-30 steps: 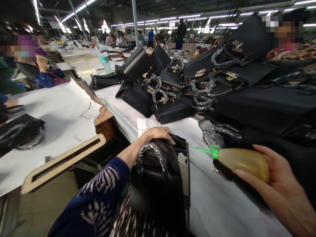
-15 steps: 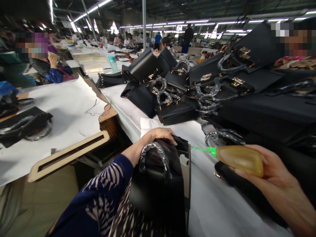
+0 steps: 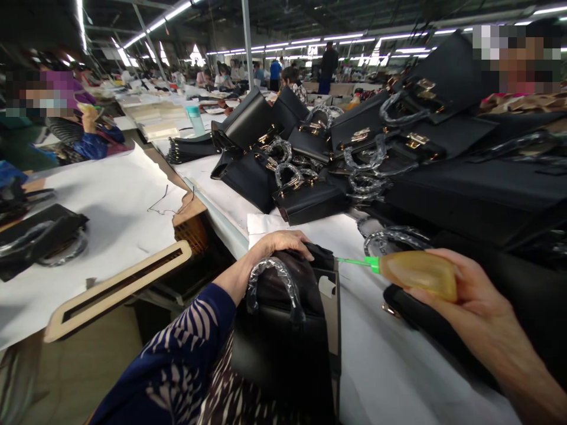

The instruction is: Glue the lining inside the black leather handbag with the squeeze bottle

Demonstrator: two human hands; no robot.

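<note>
My left hand (image 3: 279, 242) lies curled over the top edge of a black handbag (image 3: 287, 336) that stands against my lap at the table's edge. Its handle (image 3: 274, 283) is wrapped in clear plastic. My right hand (image 3: 478, 313) grips a yellowish squeeze bottle (image 3: 419, 274) with a green nozzle (image 3: 354, 261). The nozzle tip points left and almost touches the bag's upper right edge, beside a small pale tag (image 3: 326, 287).
A heap of black handbags (image 3: 354, 159) with gold clasps and wrapped handles fills the white-covered table (image 3: 390, 366) ahead and right. A wooden slotted frame (image 3: 115, 292) and another bag (image 3: 35, 239) lie on the left table. Other people sit at the far left and right.
My right hand has brought the bottle leftward, so the green nozzle tip now nearly reaches the bag's edge. My left hand has stayed on the bag.
</note>
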